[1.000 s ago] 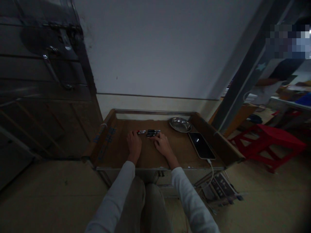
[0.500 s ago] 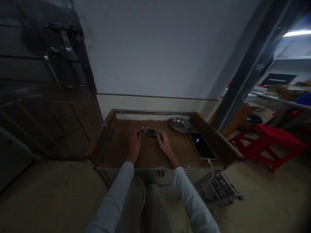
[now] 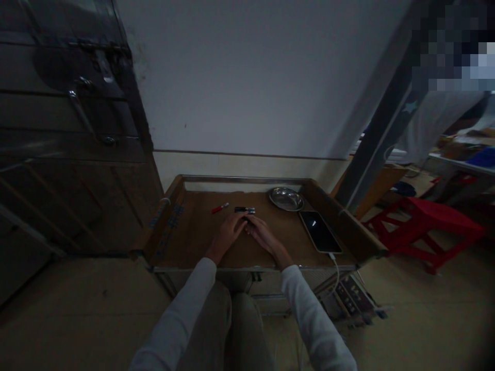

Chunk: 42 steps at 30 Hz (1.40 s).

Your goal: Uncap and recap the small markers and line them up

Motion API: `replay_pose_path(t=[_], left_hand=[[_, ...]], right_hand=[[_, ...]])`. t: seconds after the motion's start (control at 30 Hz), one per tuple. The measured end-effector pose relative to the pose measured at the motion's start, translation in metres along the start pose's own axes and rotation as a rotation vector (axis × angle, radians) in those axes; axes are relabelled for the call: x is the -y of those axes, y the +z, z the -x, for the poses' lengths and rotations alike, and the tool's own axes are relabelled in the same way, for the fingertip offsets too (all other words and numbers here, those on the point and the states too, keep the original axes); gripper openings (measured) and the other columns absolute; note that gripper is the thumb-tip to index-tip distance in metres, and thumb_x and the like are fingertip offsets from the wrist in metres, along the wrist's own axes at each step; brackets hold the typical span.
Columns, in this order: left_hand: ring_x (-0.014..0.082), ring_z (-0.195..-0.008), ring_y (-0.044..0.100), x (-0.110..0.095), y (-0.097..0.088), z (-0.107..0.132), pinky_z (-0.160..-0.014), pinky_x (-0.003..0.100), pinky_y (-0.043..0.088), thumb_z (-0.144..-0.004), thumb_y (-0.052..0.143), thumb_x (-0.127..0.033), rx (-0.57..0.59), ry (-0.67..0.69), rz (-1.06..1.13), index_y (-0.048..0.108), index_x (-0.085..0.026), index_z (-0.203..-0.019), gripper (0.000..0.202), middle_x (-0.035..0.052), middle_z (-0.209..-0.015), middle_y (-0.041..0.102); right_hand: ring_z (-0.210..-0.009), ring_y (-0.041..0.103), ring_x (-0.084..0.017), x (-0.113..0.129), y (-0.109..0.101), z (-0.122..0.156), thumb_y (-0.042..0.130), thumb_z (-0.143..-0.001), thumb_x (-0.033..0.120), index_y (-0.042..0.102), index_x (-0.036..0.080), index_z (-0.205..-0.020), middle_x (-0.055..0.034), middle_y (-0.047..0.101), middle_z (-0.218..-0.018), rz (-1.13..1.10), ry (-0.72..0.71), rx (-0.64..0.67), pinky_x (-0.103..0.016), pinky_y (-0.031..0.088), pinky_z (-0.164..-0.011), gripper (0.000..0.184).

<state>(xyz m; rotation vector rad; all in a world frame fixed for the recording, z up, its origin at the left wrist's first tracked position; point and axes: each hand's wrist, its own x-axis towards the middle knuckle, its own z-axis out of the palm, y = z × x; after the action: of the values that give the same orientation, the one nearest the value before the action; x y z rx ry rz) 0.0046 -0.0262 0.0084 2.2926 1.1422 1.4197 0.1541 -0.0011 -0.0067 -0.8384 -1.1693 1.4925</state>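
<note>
My left hand [image 3: 229,228] and my right hand [image 3: 263,233] meet over the middle of the brown board [image 3: 193,242]. Both are closed, fingertips together around a small dark stick-like piece [image 3: 247,220], mostly hidden by the fingers. Just beyond them lie slim black pieces with silvery ends [image 3: 244,209], side by side. A small red piece with a silvery end [image 3: 219,208] rests at an angle to the left of these, apart from my hands. Their exact kind is too small and dim to make out.
A round metal dish [image 3: 286,199] stands at the board's back right. In front of it lies a phone [image 3: 320,232] with a white cable. Raised sides edge the board. A red stool [image 3: 429,221] and a blurred person in light clothing [image 3: 433,123] are at right.
My left hand has let go of the red piece, now lying on the board, and moved right to meet my right hand. A black piece is now between them. A person has appeared at right.
</note>
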Motion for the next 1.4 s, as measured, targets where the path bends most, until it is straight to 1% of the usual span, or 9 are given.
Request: replay_pose_path(t=[0.17,0.37,0.47,0.6,0.73,0.93,1.1,1.2,1.4], left_hand=[[0.0132,-0.109,0.057,-0.003,-0.003,0.0,-0.097,0.03,0.045,-0.091,0.042,-0.026,-0.037,0.062,-0.043,0.055,-0.023,-0.114,0.026,0.0036,-0.113,0.063],[0.0156,-0.108,0.057,0.003,-0.011,0.0,-0.096,0.034,0.045,-0.089,0.046,-0.029,-0.313,-0.134,-0.044,0.055,-0.021,-0.112,0.026,0.0059,-0.113,0.063],[0.0158,-0.099,0.061,0.008,-0.011,0.0,-0.088,0.033,0.048,-0.088,0.046,-0.029,-0.365,-0.249,0.023,0.056,-0.019,-0.107,0.023,0.0077,-0.109,0.063],[0.0138,-0.079,0.062,0.017,-0.004,0.003,-0.075,0.029,0.051,-0.082,0.053,-0.023,-0.121,-0.264,0.073,0.057,-0.017,-0.09,0.011,0.0038,-0.089,0.065],[0.0154,-0.081,0.059,0.02,0.002,0.005,-0.078,0.031,0.049,-0.076,0.056,-0.013,0.107,-0.214,-0.067,0.054,-0.019,-0.078,0.006,0.0017,-0.082,0.062],[0.0177,-0.093,0.057,0.026,0.01,0.0,-0.086,0.036,0.048,-0.079,0.05,-0.009,0.087,-0.241,-0.211,0.055,-0.019,-0.084,0.012,0.0055,-0.095,0.058],[0.0185,-0.096,0.058,0.036,0.014,-0.004,-0.088,0.037,0.048,-0.081,0.05,-0.008,0.079,-0.267,-0.241,0.057,-0.017,-0.091,0.015,0.0078,-0.1,0.057],[0.0177,-0.093,0.059,0.036,0.013,-0.003,-0.087,0.035,0.049,-0.082,0.048,-0.008,0.061,-0.253,-0.232,0.059,-0.017,-0.09,0.016,0.007,-0.097,0.058],[0.0164,-0.095,0.057,0.022,0.008,0.001,-0.089,0.034,0.047,-0.082,0.052,-0.013,0.106,-0.131,-0.202,0.06,-0.02,-0.093,0.016,0.0045,-0.097,0.057]], right_hand=[[-0.066,0.058,-0.012,0.003,-0.003,-0.002,0.065,-0.071,0.038,0.067,0.02,-0.086,-0.0016,0.067,-0.083,-0.139,0.036,0.002,-0.025,0.048,-0.064,0.023],[-0.082,0.063,-0.015,0.002,-0.009,-0.005,0.069,-0.067,0.036,0.068,0.019,-0.09,-0.0047,0.068,-0.096,-0.115,-0.019,-0.04,-0.028,0.05,-0.078,0.029],[-0.081,0.063,-0.016,0.0,-0.011,-0.005,0.071,-0.064,0.039,0.069,0.017,-0.085,-0.0052,0.069,-0.088,0.056,-0.124,-0.165,-0.034,0.049,-0.083,0.03],[-0.083,0.062,-0.019,0.002,-0.017,-0.006,0.066,-0.069,0.043,0.067,0.017,-0.084,-0.0062,0.069,-0.085,0.34,-0.368,-0.422,-0.038,0.048,-0.085,0.031],[-0.087,0.063,-0.019,0.003,-0.019,-0.005,0.06,-0.076,0.04,0.065,0.017,-0.089,-0.0077,0.069,-0.091,0.471,-0.453,-0.399,-0.036,0.048,-0.085,0.027],[-0.096,0.063,-0.018,0.001,-0.007,0.001,0.049,-0.084,0.028,0.063,0.023,-0.103,-0.004,0.067,-0.105,0.786,-0.484,-0.172,-0.035,0.048,-0.088,0.024],[-0.111,0.055,-0.018,-0.001,-0.002,0.004,0.052,-0.083,0.019,0.054,0.029,-0.12,-0.0025,0.059,-0.121,1.098,-0.54,0.088,-0.035,0.045,-0.093,0.038],[-0.114,0.051,-0.021,-0.001,-0.007,0.006,0.059,-0.08,0.022,0.056,0.026,-0.117,-0.0069,0.057,-0.122,1.247,-0.597,0.033,-0.039,0.042,-0.094,0.037],[-0.094,0.053,-0.022,-0.008,-0.019,0.005,0.059,-0.081,0.028,0.065,0.022,-0.091,-0.0081,0.06,-0.1,1.405,-0.54,-0.122,-0.038,0.043,-0.083,0.013]])
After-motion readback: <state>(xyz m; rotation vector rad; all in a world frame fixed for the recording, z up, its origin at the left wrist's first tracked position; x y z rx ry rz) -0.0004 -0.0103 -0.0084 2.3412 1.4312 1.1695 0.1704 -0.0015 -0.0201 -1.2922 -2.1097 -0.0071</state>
